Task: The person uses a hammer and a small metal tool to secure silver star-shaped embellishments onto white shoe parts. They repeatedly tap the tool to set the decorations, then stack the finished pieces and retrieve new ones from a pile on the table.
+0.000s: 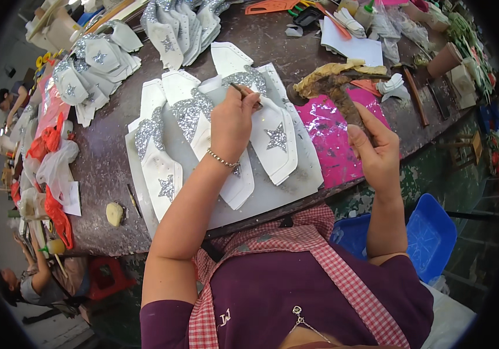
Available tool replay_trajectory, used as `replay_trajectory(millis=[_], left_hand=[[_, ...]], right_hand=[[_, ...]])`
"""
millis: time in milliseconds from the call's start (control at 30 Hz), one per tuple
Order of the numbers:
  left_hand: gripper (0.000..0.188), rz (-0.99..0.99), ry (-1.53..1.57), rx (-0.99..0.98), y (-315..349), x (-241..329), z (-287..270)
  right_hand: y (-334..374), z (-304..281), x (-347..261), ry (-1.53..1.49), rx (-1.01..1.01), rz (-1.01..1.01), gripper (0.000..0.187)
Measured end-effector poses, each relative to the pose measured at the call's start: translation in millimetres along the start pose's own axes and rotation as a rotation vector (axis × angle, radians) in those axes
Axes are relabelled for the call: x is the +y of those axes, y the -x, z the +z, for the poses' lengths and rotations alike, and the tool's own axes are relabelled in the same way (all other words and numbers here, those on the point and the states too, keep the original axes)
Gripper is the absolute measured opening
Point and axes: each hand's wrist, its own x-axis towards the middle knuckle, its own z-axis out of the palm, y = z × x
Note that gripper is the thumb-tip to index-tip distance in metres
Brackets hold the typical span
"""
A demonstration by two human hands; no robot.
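Smooth matt white pieces with rough, glittery silver patches, glossy pink sheet, rough-wrapped hammer

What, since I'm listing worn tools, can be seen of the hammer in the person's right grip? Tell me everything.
The hammer has a dark, blunt end at the left and a head bound in ragged, yellowish-brown wrapping, perhaps cloth or tape. Its darker brown handle, also rough and worn-looking, slants down to the right into the right grip, held between thumb and fingers. In this view it partly overlaps the pink sheet; whether it touches anything beneath is unclear.
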Motion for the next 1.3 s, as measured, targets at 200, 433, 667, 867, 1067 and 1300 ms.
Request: replay_trajectory(millis=[200,433,667,867,1067,1300], left_hand=[[0.016,0.037,-0.052,-0.005,0.5,-2.3,3.4],[0.013,0.223,-0.318,-0.045,-1.9,9.3,6.3],[0.012,0.279,-0.428,-0.047,-3.5,4.2,8.5],[0.016,0.034,-0.126,0.009,3.1,-0.3,11.3],[0.016,0.076,-0.226,-0.024,3.8,-1.3,9.5],[0.012,0.229,-0.229,-0.094,3.2,6.6,7.9]], right_hand=[[-6.3,-1.4,9.3,-0.036,0.015,-0.027,0.039],[-28.7,1.4,-29.7,-0.36,0.123,-0.353,0.036],[-38.2,7.7,-34.2,0.547,-0.057,-0.401,0.041],[-22.3,-3.9,-17.5,0.043,0.02,-0.165,0.035],[-21.0,-4.0,-15.4,0.017,0.021,-0.139,0.034],[-32.8,-6.9,-34.3,-0.307,0.103,-0.366,0.035]])
